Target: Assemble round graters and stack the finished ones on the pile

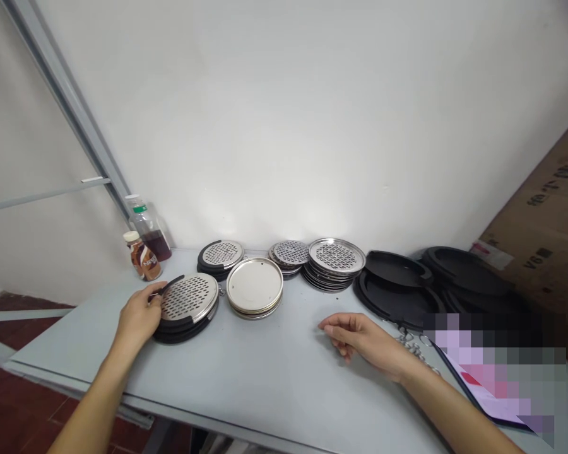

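At the left, my left hand [139, 318] pinches the edge of a round metal grater [192, 297] with a black rim, on top of a stack of black pieces. My right hand [357, 340] hovers over the table at centre right, loosely curled, with nothing visible in it. Between the hands lies a stack of plain round metal plates [254, 284]. Another black-rimmed grater [222, 253] sits behind the one in my left hand. Two stacks of bare perforated grater discs, a smaller one [289, 252] and a taller one [337, 257], stand near the wall.
Black round trays [397, 299] fill the right side of the table [265, 378]. Small metal rings [409, 343] lie near my right forearm, beside a tablet-like item [483, 391], partly blurred. Two bottles, one brown-labelled [144, 258], stand at back left. A cardboard box [539, 252] rises at right.
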`<state>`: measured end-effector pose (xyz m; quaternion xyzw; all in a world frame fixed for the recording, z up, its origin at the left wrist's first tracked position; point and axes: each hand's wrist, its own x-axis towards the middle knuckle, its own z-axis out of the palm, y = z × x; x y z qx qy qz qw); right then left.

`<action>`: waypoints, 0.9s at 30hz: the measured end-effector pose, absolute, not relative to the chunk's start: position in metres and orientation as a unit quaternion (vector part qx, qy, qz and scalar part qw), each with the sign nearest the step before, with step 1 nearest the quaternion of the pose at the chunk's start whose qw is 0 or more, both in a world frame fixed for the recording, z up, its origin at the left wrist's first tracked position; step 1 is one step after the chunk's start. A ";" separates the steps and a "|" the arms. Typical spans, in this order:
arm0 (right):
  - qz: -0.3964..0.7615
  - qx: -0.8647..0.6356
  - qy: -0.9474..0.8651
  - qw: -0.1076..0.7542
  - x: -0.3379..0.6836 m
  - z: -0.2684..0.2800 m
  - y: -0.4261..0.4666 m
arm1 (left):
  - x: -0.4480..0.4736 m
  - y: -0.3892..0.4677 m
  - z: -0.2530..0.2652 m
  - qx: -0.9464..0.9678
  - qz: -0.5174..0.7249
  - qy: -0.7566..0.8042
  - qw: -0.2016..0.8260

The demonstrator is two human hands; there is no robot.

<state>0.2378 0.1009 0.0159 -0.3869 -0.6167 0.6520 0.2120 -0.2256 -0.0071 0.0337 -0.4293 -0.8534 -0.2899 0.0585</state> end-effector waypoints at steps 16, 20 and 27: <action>0.179 -0.369 -0.909 0.076 0.239 0.009 0.081 | -0.080 0.083 0.096 -0.641 -0.141 -0.745 0.117; 0.231 -0.363 -0.902 0.047 0.242 0.018 0.083 | -0.067 0.097 0.089 -0.641 -0.112 -0.749 0.122; 0.287 -0.346 -0.893 0.025 0.247 0.023 0.092 | -0.083 0.098 0.078 -0.612 -0.114 -0.775 0.112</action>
